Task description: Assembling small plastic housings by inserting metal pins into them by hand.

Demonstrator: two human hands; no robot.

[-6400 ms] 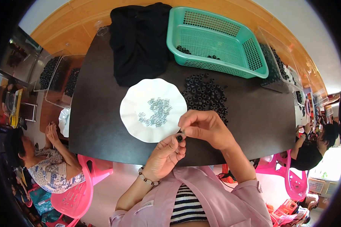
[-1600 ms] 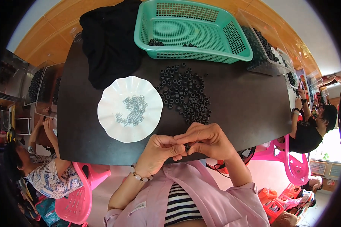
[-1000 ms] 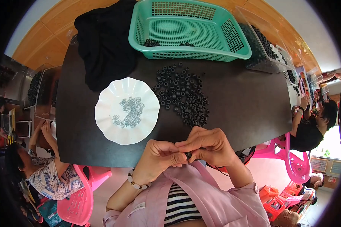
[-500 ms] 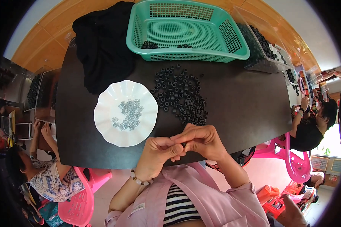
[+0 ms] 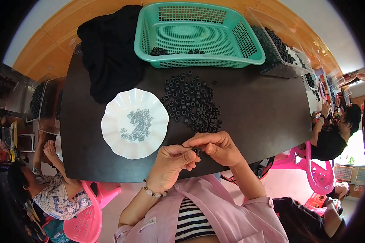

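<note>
Black bead [image 5: 196, 150] pinched, hands [image 5: 172, 163] [image 5: 224, 150] close together

Left of the fingers [image 5: 210, 138] a plate [image 5: 114, 117] is set, beyond them rings [image 5: 203, 117] are spread, a basket [image 5: 215, 60] placed farther back.

Seemingly a workshop: clear bins [image 5: 280, 72] of black parts [image 5: 278, 44] stand at nine and two o'clock. Co-workers [image 5: 63, 198] sit (pink chairs [image 5: 82, 223]) at eight and three.

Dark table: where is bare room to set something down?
Widest: right of the black pieces, nearer than the green basket. Smaller: between the white plate and the table's left edge. Crowded: the middle, from basket to left hand and right hand.
</note>
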